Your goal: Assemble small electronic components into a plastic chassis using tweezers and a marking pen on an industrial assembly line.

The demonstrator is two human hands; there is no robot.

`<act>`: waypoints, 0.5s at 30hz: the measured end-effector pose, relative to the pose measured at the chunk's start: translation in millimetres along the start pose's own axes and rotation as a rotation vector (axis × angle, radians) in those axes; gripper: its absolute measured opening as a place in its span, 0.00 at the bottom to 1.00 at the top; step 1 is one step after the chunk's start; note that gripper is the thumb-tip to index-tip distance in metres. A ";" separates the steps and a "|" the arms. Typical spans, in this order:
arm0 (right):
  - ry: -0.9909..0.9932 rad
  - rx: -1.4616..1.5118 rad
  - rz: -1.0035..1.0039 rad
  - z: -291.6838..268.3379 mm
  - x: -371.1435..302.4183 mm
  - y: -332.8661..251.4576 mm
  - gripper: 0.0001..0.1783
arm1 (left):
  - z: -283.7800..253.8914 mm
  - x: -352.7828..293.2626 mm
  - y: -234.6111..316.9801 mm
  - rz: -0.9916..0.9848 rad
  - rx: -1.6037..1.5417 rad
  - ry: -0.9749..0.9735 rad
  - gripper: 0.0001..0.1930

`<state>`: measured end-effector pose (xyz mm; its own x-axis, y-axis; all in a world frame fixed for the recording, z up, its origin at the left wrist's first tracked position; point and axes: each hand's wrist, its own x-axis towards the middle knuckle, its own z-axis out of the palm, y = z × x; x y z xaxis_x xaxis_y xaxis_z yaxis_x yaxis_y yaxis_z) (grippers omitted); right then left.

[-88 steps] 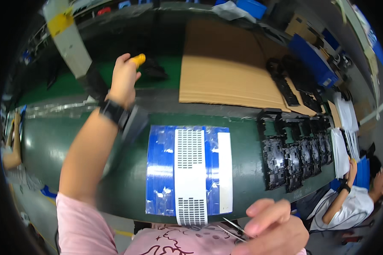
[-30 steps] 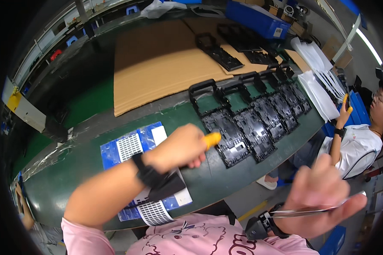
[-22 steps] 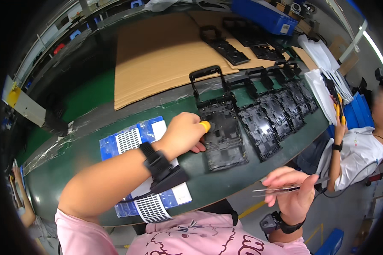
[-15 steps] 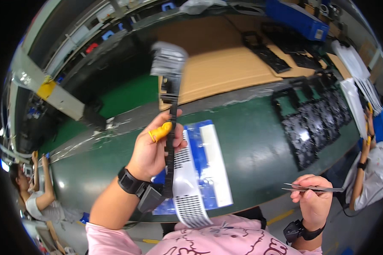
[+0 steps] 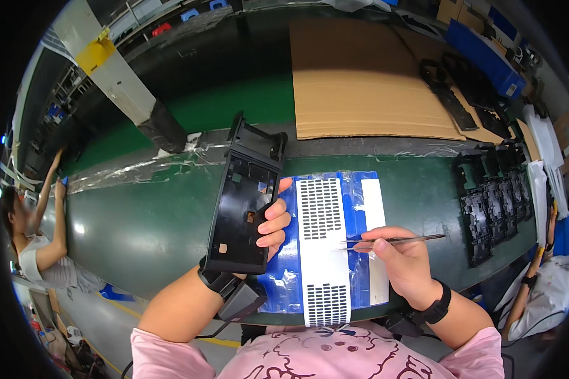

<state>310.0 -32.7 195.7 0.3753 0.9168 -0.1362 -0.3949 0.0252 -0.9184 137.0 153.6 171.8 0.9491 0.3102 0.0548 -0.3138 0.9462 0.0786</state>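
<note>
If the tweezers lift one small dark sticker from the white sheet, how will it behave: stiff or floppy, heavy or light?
Probably very light: each sticker is tiny beside the tweezers. Likely thin and floppy, since they lie flat on the white sheet. It may cling to the tips held by the right hand, being adhesive.

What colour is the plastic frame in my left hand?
Black, seen best in the head view: the frame held in the left hand is black plastic.

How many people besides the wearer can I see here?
2. One person stands at far left, arms raised toward the shelving; another person sits at lower right beside the green bench. Others may be hidden.
</note>
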 end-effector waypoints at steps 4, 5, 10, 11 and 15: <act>-0.008 -0.046 0.008 -1.5 -3.5 0.0 0.11 | -4.7 -2.3 -6.8 0.074 0.034 -0.021 0.26; 0.000 -0.060 0.015 -1.2 -3.2 -1.8 0.11 | -6.9 -1.5 -7.2 0.093 0.061 -0.036 0.27; 0.119 -0.078 0.016 16.7 6.6 -28.9 0.13 | -6.3 -6.4 -20.1 0.204 0.173 0.070 0.23; 0.131 -0.018 0.022 21.9 7.4 -35.0 0.13 | -7.4 -7.1 -22.7 0.201 0.170 0.068 0.23; 0.168 -0.032 0.010 25.6 16.0 -29.1 0.11 | 4.1 -7.4 -28.8 0.217 0.257 0.230 0.18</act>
<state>306.1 -8.6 229.8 0.5073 0.8374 -0.2033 -0.3733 0.0009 -0.9277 138.9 123.7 173.2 0.8326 0.5398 -0.1241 -0.4763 0.8120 0.3373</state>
